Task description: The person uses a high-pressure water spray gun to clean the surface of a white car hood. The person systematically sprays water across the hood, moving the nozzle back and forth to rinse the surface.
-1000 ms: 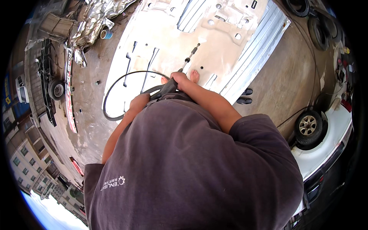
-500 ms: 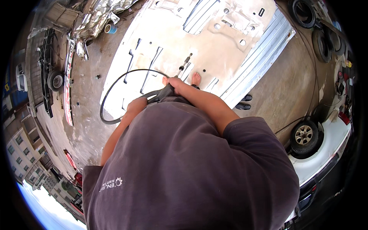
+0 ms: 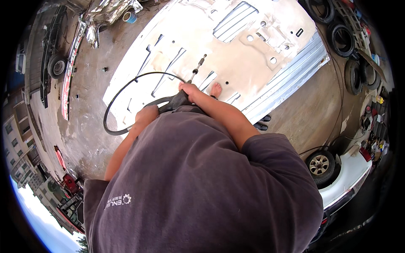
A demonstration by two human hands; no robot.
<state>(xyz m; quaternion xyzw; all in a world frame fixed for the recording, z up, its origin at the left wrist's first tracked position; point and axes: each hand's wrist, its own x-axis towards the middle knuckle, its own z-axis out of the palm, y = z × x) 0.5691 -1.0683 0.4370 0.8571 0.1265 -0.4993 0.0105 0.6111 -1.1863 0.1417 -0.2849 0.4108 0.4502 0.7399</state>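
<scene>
Both of my hands are closed on a pressure washer gun [image 3: 180,99] held low in front of my body. My right hand [image 3: 190,90] wraps round its front part, and my left hand [image 3: 147,114] grips the black part farther back. Its thin lance ends in a nozzle [image 3: 201,62] pointing away from me. A black hose [image 3: 106,110] loops out to the left and back to the gun. Below lies a large beige moulded car floor mat [image 3: 185,46] with cut-outs, on which my bare foot [image 3: 216,89] stands. My fingers are partly hidden.
Ribbed metal sheeting [image 3: 291,65] shows under the mat's right side. Dark sandals [image 3: 262,123] sit by its edge. Tyres [image 3: 341,40] and a cable [image 3: 340,97] lie right, near a white vehicle part with a wheel [image 3: 320,165]. Crumpled foil [image 3: 110,14] and a blue tub [image 3: 130,17] are far left.
The view has shifted, so the mat and tyres appear moved in the picture. Both hands keep their grip on the pressure washer gun, and its nozzle points slightly more to the left.
</scene>
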